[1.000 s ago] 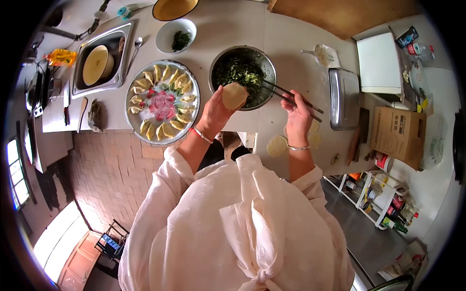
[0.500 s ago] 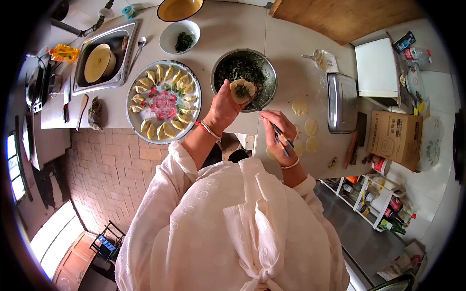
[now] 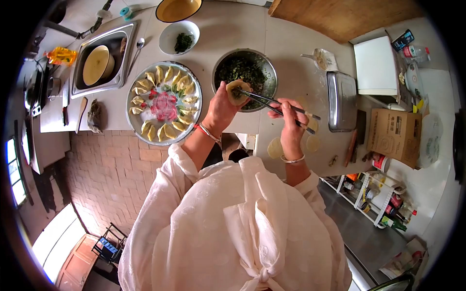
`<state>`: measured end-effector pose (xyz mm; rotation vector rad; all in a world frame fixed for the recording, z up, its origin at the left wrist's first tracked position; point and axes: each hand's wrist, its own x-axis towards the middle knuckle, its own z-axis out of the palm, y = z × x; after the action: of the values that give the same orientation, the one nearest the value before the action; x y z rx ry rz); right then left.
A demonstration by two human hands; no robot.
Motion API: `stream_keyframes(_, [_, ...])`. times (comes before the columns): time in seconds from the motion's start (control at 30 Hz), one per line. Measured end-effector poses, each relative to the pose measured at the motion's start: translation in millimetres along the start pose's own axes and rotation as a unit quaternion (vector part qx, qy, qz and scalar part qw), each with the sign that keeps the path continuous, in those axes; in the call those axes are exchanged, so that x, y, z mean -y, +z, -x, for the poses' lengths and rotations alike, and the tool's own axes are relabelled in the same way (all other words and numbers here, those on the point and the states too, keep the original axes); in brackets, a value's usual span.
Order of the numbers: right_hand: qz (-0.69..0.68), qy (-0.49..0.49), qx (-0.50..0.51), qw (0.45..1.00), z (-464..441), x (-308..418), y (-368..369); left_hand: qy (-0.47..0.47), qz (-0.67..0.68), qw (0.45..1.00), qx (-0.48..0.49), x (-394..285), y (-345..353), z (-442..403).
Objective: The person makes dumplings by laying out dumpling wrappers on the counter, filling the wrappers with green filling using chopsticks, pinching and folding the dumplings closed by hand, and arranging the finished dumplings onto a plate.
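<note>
My left hand (image 3: 222, 110) cups a round dumpling wrapper (image 3: 235, 98) with some green filling in its middle. It is held over the near rim of a steel bowl (image 3: 274, 77) of chopped green filling (image 3: 246, 69). My right hand (image 3: 290, 121) grips dark chopsticks (image 3: 272, 106), whose tips touch the filling on the wrapper. Flat wrappers lie on the counter by my right hand, one of them (image 3: 274, 148) at its left; others are partly hidden. Left of the bowl, folded dumplings (image 3: 169, 131) ring a floral tray (image 3: 137, 134).
A white bowl (image 3: 166, 42) with greens and a yellow basin (image 3: 179, 10) stand behind the tray. The sink (image 3: 124, 43), with a pot (image 3: 99, 65) in it, is far left. A metal box (image 3: 341, 102), a cleaver (image 3: 360, 128) and a cardboard box (image 3: 394, 136) lie right.
My right hand has turned and shifted slightly right, the chopsticks now lying flatter. The wrapper has tilted and moved slightly left in my left hand.
</note>
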<state>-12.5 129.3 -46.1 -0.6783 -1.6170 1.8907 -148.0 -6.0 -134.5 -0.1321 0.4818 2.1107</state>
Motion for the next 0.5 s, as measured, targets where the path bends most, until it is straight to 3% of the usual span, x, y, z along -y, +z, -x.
stream_keyframes(0.1, [-0.042,0.018,-0.033,0.998,-8,-6,-13,0.001,0.006,0.998,-0.063,-2,-9,6])
stream_keyframes(0.17, [-0.062,0.017,-0.073,0.995,-18,-3,-24,-0.009,-0.004,0.999,-0.054,-4,-11,15])
stream_keyframes(0.27, [0.045,-0.012,-0.091,0.995,-45,-17,-31,-0.029,-0.004,0.999,-0.039,-3,-17,25])
stream_keyframes(0.4, [0.191,-0.109,-0.024,0.975,-76,-76,-36,-0.042,-0.019,0.998,-0.048,6,-18,40])
stream_keyframes(0.5, [0.092,-0.023,-0.045,0.994,-81,-101,-33,-0.045,-0.02,0.997,-0.058,9,-20,45])
